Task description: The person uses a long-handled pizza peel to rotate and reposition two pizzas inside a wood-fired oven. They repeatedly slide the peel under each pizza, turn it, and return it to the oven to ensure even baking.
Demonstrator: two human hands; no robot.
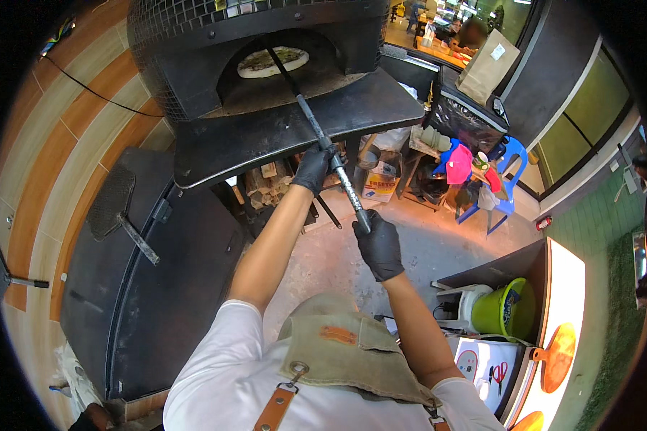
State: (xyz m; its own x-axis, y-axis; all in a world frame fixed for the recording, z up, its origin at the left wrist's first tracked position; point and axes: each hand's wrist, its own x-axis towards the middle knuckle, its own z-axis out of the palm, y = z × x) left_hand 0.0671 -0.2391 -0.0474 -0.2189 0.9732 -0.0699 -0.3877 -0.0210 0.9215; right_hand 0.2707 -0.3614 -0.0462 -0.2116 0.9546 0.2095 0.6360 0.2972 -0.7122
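Note:
Both of my hands wear black gloves and grip one long metal handle [314,119] that reaches into the mouth of a tiled pizza oven [188,81]. My left hand [314,168] closes around it partway along, just below the front edge of the black oven shelf [237,145]. Nearer to me, my right hand [378,245] holds the handle's end. Inside the oven a pizza [273,62] with a pale rim and greenish-brown topping lies at the handle's dark far part. Whatever tool head the handle carries is hidden or too dark to make out.
A perforated pizza peel [113,204] rests on the dark cabinet [178,280] to the left. Firewood [264,188] is stacked under the shelf. To the right are a blue plastic chair [509,188], a green bucket [496,310] and a counter with a wooden board [559,358]. People sit beyond the window.

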